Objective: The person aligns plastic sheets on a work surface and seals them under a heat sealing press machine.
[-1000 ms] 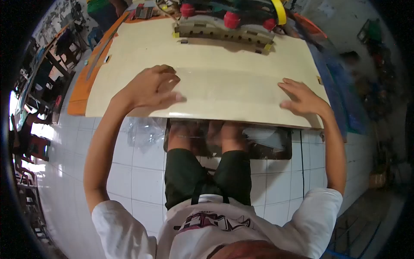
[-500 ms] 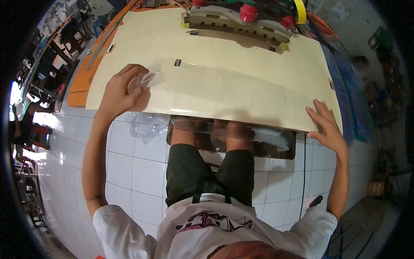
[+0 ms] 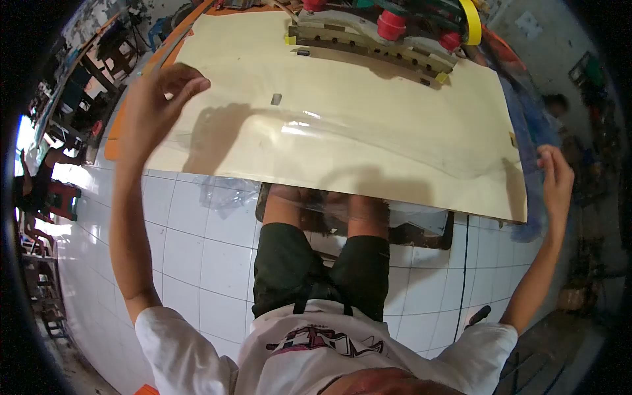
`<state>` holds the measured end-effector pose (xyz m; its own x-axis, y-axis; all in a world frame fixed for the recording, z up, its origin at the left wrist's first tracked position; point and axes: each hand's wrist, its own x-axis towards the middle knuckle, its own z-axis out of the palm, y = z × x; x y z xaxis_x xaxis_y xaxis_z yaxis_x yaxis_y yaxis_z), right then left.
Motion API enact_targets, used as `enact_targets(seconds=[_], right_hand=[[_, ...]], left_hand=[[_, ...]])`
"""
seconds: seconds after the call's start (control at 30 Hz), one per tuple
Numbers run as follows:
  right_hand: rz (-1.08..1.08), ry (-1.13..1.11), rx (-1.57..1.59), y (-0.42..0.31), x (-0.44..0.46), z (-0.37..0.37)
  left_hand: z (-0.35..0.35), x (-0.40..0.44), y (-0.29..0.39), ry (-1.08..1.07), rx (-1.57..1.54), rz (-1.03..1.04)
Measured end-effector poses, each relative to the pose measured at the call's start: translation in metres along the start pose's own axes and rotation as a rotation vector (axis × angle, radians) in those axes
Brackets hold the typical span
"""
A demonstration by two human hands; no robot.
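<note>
A clear plastic sheet (image 3: 368, 139) stretches across the cream-coloured board (image 3: 230, 49), its glare and faint edges showing over the surface. My left hand (image 3: 161, 99) is raised above the board's left side, thumb and fingers pinched at the sheet's left end. Beyond the board's right edge, my right hand (image 3: 557, 172) has its fingers pressed together on the other end. The film is hard to see right at the fingers. A small dark mark (image 3: 276, 99) on the board shows through near the sheet's upper edge.
At the board's far side stands a sealing-like machine with a long slotted bar (image 3: 368, 49), red knobs (image 3: 391, 26) and a yellow ring (image 3: 471, 22). Blue plastic (image 3: 526, 131) hangs at the right. Crumpled clear plastic (image 3: 227, 194) lies below the board's front edge.
My left hand has risen and moved left, and my right hand has moved outward past the board's right edge. The sheet, bunched at the left before, is now spread wide between them.
</note>
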<state>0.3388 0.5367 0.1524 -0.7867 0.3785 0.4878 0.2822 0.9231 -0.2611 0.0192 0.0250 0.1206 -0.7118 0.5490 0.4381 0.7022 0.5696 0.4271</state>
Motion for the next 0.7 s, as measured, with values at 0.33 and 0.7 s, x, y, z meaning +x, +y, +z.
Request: enact_targets(seconds=[0.33, 0.7], right_hand=[[-0.03, -0.598, -0.005, 0.062, 0.127, 0.097], [-0.292, -0.569, 0.25, -0.107, 0.078, 0.12]], left_hand=[[0.035, 0.13, -0.079, -0.692, 0.28, -0.064], [0.118, 0.044, 0.058, -0.242, 0.168, 0.487]])
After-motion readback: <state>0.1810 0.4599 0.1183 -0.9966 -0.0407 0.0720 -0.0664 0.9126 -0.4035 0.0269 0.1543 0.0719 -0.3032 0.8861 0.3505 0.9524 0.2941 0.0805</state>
